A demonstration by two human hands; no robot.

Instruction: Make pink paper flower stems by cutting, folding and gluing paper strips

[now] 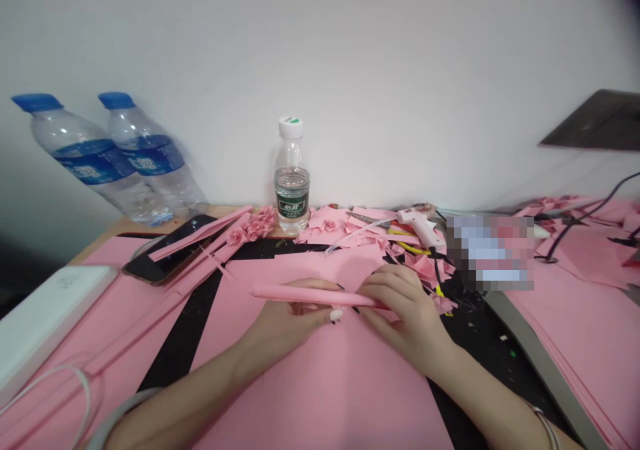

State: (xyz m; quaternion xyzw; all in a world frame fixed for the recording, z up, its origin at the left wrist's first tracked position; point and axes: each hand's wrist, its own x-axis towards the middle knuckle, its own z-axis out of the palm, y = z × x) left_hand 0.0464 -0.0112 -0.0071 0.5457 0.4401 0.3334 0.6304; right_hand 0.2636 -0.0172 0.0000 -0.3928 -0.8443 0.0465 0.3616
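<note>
A narrow pink paper roll [300, 295] is held level above a large pink sheet [320, 383] in the middle of the table. My left hand [305, 303] grips the roll near its middle, thumb below and in front, the other fingers mostly hidden behind it. Around the roll's right end my right hand [400, 303] is closed, its fingers over the top and the thumb beneath. The roll's left end sticks out free, past my left hand.
A small water bottle [292, 190] stands by the wall; two large bottles [80, 150] lean at the left. A phone [165, 257], a white box [60, 317], paper flowers [255, 227], pink scraps and a glue gun [420, 227] lie around.
</note>
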